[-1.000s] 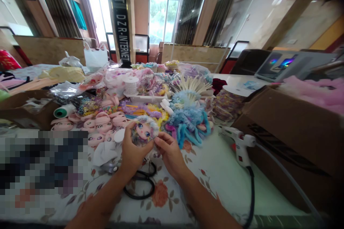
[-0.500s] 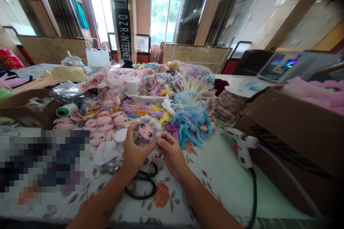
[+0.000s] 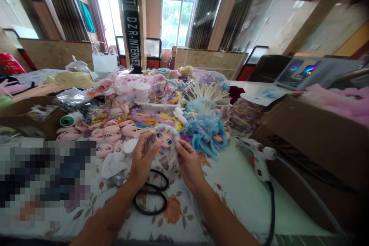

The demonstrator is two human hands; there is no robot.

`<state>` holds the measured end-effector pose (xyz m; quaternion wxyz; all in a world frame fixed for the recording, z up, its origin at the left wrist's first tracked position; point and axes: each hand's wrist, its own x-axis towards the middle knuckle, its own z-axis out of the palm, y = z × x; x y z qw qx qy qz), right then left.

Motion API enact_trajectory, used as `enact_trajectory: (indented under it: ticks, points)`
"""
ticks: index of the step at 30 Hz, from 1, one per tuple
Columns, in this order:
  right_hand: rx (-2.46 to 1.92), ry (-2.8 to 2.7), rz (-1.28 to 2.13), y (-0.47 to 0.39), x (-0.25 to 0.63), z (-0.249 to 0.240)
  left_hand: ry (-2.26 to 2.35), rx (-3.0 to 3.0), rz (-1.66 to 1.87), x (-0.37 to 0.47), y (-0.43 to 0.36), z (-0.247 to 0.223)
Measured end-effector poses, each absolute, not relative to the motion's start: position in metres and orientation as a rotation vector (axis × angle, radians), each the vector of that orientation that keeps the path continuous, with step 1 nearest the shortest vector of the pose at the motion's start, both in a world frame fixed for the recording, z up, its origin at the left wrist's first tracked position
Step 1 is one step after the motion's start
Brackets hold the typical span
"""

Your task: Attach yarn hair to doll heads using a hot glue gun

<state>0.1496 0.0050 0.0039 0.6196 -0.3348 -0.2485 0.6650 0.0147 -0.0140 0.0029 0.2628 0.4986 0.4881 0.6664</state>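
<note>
A doll head (image 3: 165,140) with big blue eyes and pale, curly multicoloured hair faces me above the table. My left hand (image 3: 142,158) grips its left side, with the thumb by the cheek. On the other side, my right hand (image 3: 188,161) pinches the hair at the head's right edge between thumb and fingers. Black-handled scissors (image 3: 150,201) lie below on the floral cloth, their blades partly behind my left wrist. Several bare pink doll faces (image 3: 113,137) lie to the left, near a white disc (image 3: 130,145).
At right, a white glue gun (image 3: 261,157) with a dark cable rests beside a cardboard box (image 3: 311,153). Blue curly yarn (image 3: 201,123) is heaped behind my right hand. A thread spool (image 3: 70,119) and a white lace reel (image 3: 142,93) stand further back.
The doll head has shifted slightly right and turned more upright, showing more of its hanging hair. My right hand has moved a little right, and my hands are further apart.
</note>
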Motion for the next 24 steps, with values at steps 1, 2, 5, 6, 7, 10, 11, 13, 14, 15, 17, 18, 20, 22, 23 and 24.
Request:
enact_trajectory:
  ticks: [1, 2, 5, 6, 7, 10, 11, 13, 14, 15, 17, 18, 20, 22, 23, 24]
  points:
    - [-0.78, -0.571, 1.52, 0.006, 0.15, 0.004, 1.284, 1.296, 1.825, 0.014, -0.012, 0.002]
    - [-0.787, -0.576, 1.515, 0.006, 0.15, 0.004, 1.255, 1.239, 1.852, 0.013, -0.01, 0.001]
    - [-0.783, -0.624, 1.518, 0.005, 0.149, 0.002, 1.211, 1.072, 1.921, 0.012, -0.005, -0.004]
    - [-0.78, -0.649, 1.511, 0.005, 0.148, 0.001, 1.209, 1.027, 1.936, 0.012, -0.003, -0.005]
    - [-0.778, -0.673, 1.495, 0.005, 0.147, 0.0, 1.209, 0.99, 1.948, 0.013, -0.003, -0.006]
    - [-0.785, -0.737, 1.422, 0.005, 0.146, -0.006, 1.214, 0.905, 1.961, 0.014, -0.002, -0.009]
    - [-0.79, -0.752, 1.399, 0.006, 0.146, -0.008, 1.216, 0.879, 1.963, 0.015, -0.002, -0.01]
    - [-0.8, -0.778, 1.371, 0.007, 0.146, -0.011, 1.217, 0.838, 1.963, 0.016, -0.002, -0.011]
    - [-0.806, -0.788, 1.363, 0.007, 0.146, -0.013, 1.217, 0.822, 1.963, 0.016, -0.002, -0.011]
    - [-0.813, -0.795, 1.358, 0.008, 0.146, -0.014, 1.217, 0.81, 1.963, 0.017, -0.002, -0.011]
    - [-0.819, -0.802, 1.354, 0.008, 0.147, -0.015, 1.216, 0.794, 1.965, 0.017, -0.002, -0.011]
    - [-0.818, -0.801, 1.355, 0.008, 0.147, -0.015, 1.213, 0.786, 1.967, 0.017, -0.002, -0.011]
    - [-0.813, -0.799, 1.361, 0.007, 0.147, -0.015, 1.2, 0.777, 1.968, 0.017, -0.001, -0.011]
    - [-0.809, -0.798, 1.365, 0.007, 0.147, -0.015, 1.186, 0.777, 1.967, 0.017, -0.002, -0.011]
    - [-0.808, -0.797, 1.368, 0.006, 0.147, -0.015, 1.182, 0.778, 1.967, 0.017, -0.002, -0.011]
    - [-0.807, -0.796, 1.368, 0.006, 0.147, -0.014, 1.178, 0.779, 1.965, 0.017, -0.002, -0.011]
